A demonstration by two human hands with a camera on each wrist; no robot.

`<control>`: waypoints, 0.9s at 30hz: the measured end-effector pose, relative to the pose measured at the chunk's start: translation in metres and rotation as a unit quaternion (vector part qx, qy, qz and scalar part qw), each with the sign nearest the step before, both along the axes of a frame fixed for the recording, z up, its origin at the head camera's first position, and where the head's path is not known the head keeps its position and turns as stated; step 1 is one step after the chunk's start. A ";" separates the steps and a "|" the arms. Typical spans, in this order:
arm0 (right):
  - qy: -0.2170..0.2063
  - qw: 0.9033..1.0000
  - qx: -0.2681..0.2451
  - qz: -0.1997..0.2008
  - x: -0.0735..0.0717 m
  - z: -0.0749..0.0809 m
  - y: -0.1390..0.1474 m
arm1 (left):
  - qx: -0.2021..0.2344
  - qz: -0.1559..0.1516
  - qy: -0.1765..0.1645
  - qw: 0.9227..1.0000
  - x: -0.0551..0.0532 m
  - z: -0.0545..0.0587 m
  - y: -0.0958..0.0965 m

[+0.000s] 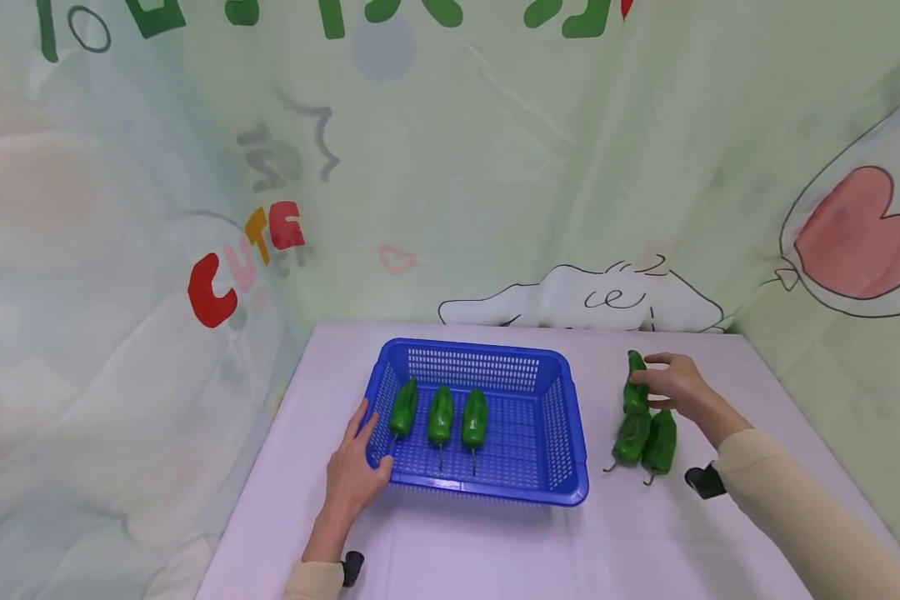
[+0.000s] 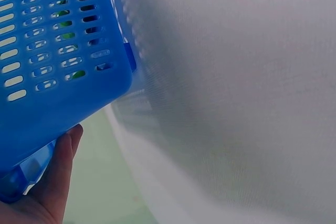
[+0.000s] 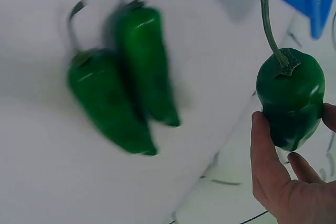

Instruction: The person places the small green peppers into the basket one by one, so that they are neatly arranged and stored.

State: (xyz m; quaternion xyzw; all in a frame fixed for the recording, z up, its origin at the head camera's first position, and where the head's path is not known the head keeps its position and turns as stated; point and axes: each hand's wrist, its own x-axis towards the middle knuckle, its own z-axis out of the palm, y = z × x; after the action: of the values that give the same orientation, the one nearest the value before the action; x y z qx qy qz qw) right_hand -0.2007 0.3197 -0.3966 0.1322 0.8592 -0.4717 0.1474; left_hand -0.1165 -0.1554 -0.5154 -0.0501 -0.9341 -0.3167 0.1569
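A blue plastic basket [image 1: 579, 450] with slotted walls holds three green peppers [image 1: 440, 417] lying side by side in its left half, stems toward me. My left hand [image 1: 354, 475] grips the basket's near-left corner at the rim; in the left wrist view a finger [image 2: 62, 169] lies against the outer wall. To the right of the basket, my right hand [image 1: 678, 385] pinches a green pepper [image 3: 290, 95] between thumb and fingers, its stem pointing away from the palm. Two more green peppers [image 3: 110, 103] lie on the table just below that hand.
The table [image 1: 465, 550] has a pale lilac cover. Behind and at both sides hang pale green sheets [image 1: 495, 167] printed with letters and cartoon drawings. A black wrist strap piece [image 1: 705, 481] shows beside the right sleeve [image 1: 802, 508].
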 end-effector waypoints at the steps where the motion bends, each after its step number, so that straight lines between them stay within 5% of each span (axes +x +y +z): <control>1: 0.003 1.000 -0.005 0.004 -0.003 0.003 -0.009 | 0.002 0.000 0.000 1.000 0.000 0.000 0.000; 12: 0.038 0.995 -0.064 0.065 -0.026 0.019 -0.109 | 0.001 0.006 0.003 1.000 -0.003 -0.003 0.002; 27: 0.003 0.994 -0.077 0.077 -0.030 -0.019 -0.181 | -0.003 0.009 0.004 1.000 -0.005 -0.005 0.002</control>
State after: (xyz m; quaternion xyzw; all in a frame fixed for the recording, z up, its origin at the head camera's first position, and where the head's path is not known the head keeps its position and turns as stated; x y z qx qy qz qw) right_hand -0.2307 0.1390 -0.4158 0.0526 0.8285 -0.5241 0.1899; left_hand -0.1219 -0.1536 -0.5206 -0.0437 -0.9348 -0.3123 0.1636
